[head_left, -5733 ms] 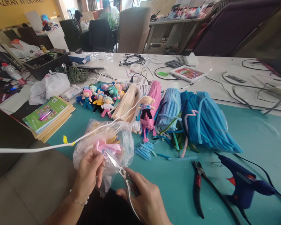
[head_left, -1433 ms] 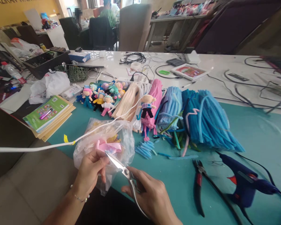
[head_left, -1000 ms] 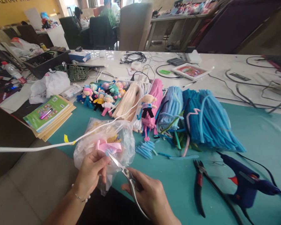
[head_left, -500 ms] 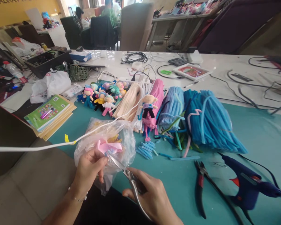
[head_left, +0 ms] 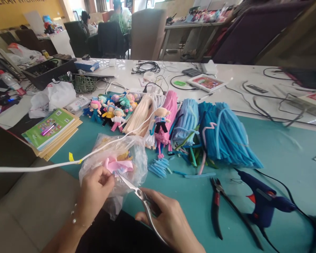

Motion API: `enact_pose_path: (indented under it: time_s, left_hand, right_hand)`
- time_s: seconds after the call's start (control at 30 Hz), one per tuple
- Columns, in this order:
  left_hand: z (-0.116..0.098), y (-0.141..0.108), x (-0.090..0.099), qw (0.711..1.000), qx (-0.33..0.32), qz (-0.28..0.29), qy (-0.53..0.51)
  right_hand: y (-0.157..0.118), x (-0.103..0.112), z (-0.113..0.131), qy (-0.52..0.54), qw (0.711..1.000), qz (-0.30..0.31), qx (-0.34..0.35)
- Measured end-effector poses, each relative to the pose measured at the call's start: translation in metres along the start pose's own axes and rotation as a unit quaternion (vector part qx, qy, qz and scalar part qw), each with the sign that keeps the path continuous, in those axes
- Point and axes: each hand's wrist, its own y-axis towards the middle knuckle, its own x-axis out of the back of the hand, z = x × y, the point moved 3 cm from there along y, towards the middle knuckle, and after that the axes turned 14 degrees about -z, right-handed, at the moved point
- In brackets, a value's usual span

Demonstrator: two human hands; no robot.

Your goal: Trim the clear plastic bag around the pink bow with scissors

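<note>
My right hand (head_left: 165, 214) grips a pair of metal scissors (head_left: 138, 191) by the handles, the serrated blades pointing up and left. The blade tips reach the fingers of my left hand (head_left: 98, 182), which is closed in a pinch. A small bluish bit shows by the tips, but what the left fingers hold is mostly hidden. Just beyond them a pink ribbon (head_left: 123, 166) lies on or in a clear plastic bag (head_left: 138, 154) with yellowish contents. Short light-blue pipe cleaner pieces (head_left: 159, 168) lie to the right of the bag.
Bundles of pipe cleaners (head_left: 231, 137) and several small dolls (head_left: 118, 117) line the green mat (head_left: 181, 207). Pliers (head_left: 216, 207) and a blue glue gun (head_left: 263, 200) lie at right. A white cable (head_left: 50, 168) crosses on the left, near stacked booklets (head_left: 51, 130).
The view has turned slightly right, so the things on the table appear shifted left. My left hand has rotated a little, its fingers more curled. The scissors stay at the left fingertips.
</note>
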Motion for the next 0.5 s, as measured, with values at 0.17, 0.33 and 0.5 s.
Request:
enact_pose_path:
  time_s: [0.17,0.33,0.5]
  left_hand:
    - [-0.0111,0.0011,0.0016,0.965,-0.226,-0.065,0.119]
    - [-0.0112,0.0025,-0.0015,0.910,-0.356,-0.061,0.203]
    - [-0.0120,0.0024,-0.0033,0.867,-0.424,-0.045,0.259]
  right_hand:
    - [0.0000,-0.0021,0.0006,-0.022,1.000,-0.015,-0.013]
    - [-0.0002,-0.0038,0.0024,-0.015,1.000,-0.005,-0.023]
    - [-0.0019,-0.0078,-0.0007,-0.040,0.997,0.016,-0.061]
